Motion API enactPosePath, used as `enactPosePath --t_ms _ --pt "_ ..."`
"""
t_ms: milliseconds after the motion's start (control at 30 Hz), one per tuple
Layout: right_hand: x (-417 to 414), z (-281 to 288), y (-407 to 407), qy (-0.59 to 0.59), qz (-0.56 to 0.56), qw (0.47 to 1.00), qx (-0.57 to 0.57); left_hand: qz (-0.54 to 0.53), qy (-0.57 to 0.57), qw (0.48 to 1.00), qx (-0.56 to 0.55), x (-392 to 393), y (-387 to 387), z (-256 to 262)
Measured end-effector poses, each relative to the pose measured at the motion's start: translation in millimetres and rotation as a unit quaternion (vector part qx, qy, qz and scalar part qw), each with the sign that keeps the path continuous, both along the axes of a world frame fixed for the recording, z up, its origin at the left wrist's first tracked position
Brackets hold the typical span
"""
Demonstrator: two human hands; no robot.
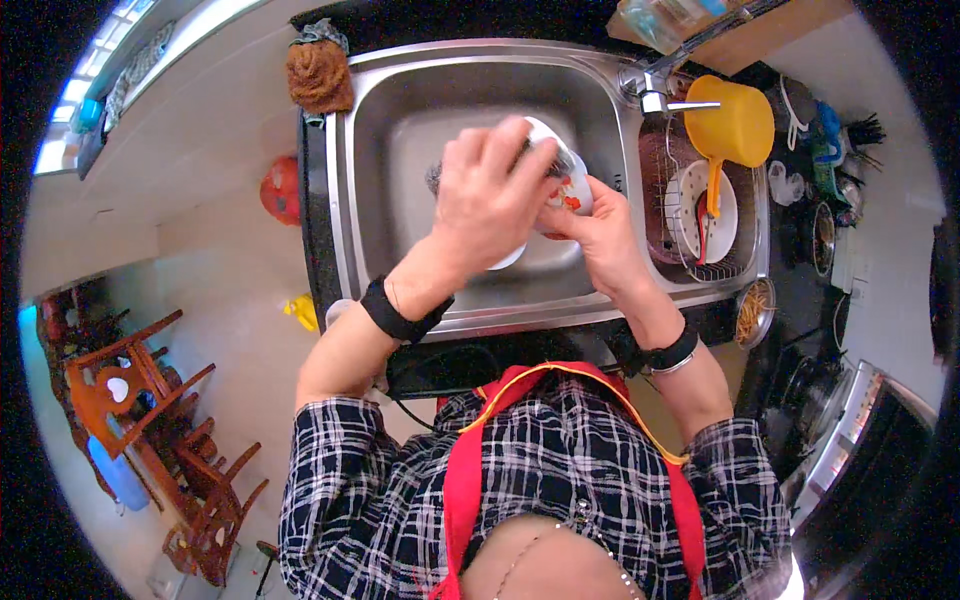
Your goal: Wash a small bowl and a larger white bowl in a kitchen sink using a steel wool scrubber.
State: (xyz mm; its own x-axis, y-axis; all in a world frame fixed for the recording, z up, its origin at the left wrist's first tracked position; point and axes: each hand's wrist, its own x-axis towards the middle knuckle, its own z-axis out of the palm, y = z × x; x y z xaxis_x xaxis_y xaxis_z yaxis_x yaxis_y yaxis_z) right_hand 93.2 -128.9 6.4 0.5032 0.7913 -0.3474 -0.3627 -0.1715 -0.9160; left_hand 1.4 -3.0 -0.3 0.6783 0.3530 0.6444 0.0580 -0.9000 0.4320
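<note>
A white bowl (581,176) with a red floral pattern is tilted over the stainless steel sink basin (401,112). My right hand (604,232) grips its near right side, thumb on the patterned part. Across the bowl's left side, my left hand (484,187) presses a dark scouring pad (559,163) against it; the fingers hide most of the pad. Past the left hand's outer edge shows a dark mesh-like thing (433,178), too covered to name. Under the left wrist, a white rim (510,259) peeks out, its dish mostly hidden.
Right of the basin, a wire dish rack (716,270) holds a white colander (727,232) and a yellow dipper (731,120). The faucet (656,101) juts over the divider. A brown cloth (319,75) lies on the left rim. A metal bowl (754,315) sits near the right corner.
</note>
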Motion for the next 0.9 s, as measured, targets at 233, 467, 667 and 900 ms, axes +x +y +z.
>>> enactPosePath --t_ms 233,467,667,900 --pt "-3.6 -1.1 4.2 -0.057 0.037 0.998 -0.006 -0.004 -0.089 0.992 -0.092 10.7 18.1 -10.5" --pt "-0.3 -9.8 -3.7 -0.157 0.020 0.986 -0.048 -0.016 -0.077 0.982 -0.172 15.1 8.1 -15.2" --pt "11.4 -13.4 -1.5 -0.181 0.054 0.979 -0.082 -0.004 -0.037 0.986 -0.163 17.0 9.0 -18.5" --pt "12.0 -12.6 12.0 -0.527 0.141 0.837 -0.033 -0.027 0.070 0.804 -0.590 3.6 41.2 -30.7"
